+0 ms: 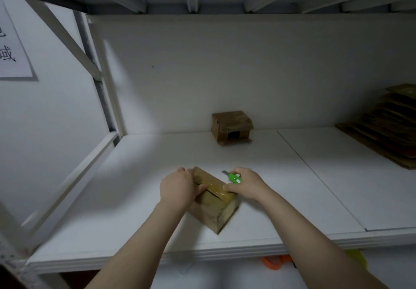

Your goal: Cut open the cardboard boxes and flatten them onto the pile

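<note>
Taped cardboard box (pixel 213 210) near the front edge of a white shelf (pixel 135 198), set corner-on to the viewer, top seam partly split. Left hand (pixel 177 186) curled over the box's far-left top edge, gripping it. Right hand (pixel 245 184) closed round a green utility knife (pixel 234 178), blade out, thumb pressed on the box's right top edge. Second box (pixel 230 126) against the back wall, well apart. Pile of flattened cardboard (pixel 387 129) at the shelf's far right.
</note>
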